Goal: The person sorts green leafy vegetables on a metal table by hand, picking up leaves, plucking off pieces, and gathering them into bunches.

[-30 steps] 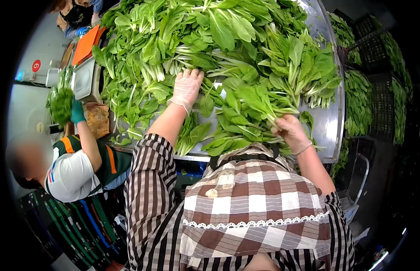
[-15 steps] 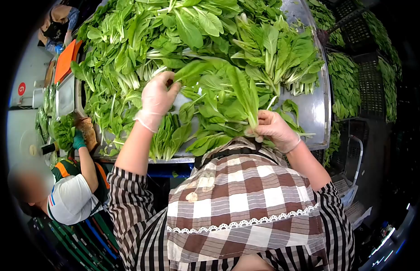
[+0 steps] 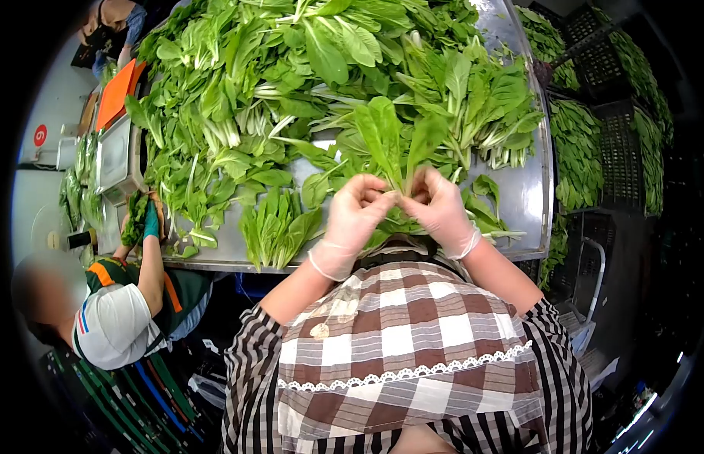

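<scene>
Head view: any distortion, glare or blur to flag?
Head view: strong fisheye, black vignette at the corners; glare on the bare steel table; the co-worker's face is blurred; both gloved hands, left and right, and the held greens are sharp.

Thing: leafy green bunch (image 3: 397,140)
Look: broad green leaves, pale stems
Pose: upright, leaves fanning upward
Place: stem ends pinched between both hands, above the worktop (image 3: 530,193) edge

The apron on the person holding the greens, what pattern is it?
The apron is a brown and white check with a white lace trim, seen best in the head view.
</scene>
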`<move>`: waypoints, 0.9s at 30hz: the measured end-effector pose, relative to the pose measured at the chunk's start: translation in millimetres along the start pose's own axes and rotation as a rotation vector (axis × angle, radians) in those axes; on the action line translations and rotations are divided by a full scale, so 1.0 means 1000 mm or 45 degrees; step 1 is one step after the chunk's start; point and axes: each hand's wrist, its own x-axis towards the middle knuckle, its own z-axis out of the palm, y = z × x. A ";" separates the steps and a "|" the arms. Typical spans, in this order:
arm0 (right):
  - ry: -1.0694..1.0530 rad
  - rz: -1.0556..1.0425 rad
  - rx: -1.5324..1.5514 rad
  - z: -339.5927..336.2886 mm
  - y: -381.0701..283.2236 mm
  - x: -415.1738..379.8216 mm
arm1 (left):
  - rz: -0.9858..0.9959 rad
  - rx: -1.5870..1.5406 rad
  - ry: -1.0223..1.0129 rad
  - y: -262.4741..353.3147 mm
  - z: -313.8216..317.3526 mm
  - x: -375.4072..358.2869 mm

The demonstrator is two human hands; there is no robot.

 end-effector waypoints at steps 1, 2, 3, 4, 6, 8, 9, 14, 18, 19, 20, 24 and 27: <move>-0.009 -0.056 -0.252 0.003 0.001 -0.003 | -0.087 -0.212 -0.046 -0.003 0.000 0.000; 0.093 -0.395 -0.574 0.008 -0.010 -0.007 | -0.106 -0.241 -0.014 -0.003 -0.001 0.000; 0.059 -0.545 -0.731 0.008 -0.004 -0.005 | -0.128 -0.274 0.016 -0.004 -0.001 -0.002; 0.024 -0.695 -0.887 0.007 0.002 -0.003 | -0.151 -0.307 0.046 -0.004 -0.001 -0.003; -0.018 -0.764 -0.967 0.008 0.003 -0.006 | -0.157 -0.221 0.043 -0.005 -0.002 -0.003; -0.011 -0.796 -0.858 0.011 0.004 -0.007 | -0.201 -0.140 0.025 -0.010 -0.008 0.000; 0.013 -0.793 -0.713 0.014 0.006 -0.009 | -0.220 -0.139 0.034 -0.014 -0.011 0.002; -0.148 0.078 0.556 0.015 0.024 -0.018 | -0.282 -0.381 0.025 -0.028 -0.026 0.007; -0.333 0.475 0.559 0.004 0.027 -0.011 | -0.233 -0.440 -0.102 -0.028 -0.022 -0.006; -0.361 0.468 0.555 0.004 0.028 -0.010 | -0.199 -0.418 -0.149 -0.025 -0.021 -0.009; -0.390 0.458 0.550 0.006 0.031 -0.009 | -0.161 -0.397 -0.196 -0.025 -0.021 -0.009; -0.321 0.331 0.563 0.012 0.046 -0.011 | -0.147 -0.380 -0.167 -0.027 -0.016 -0.015; -0.198 0.278 0.668 0.017 0.049 -0.013 | -0.077 -0.399 -0.106 -0.040 -0.018 -0.013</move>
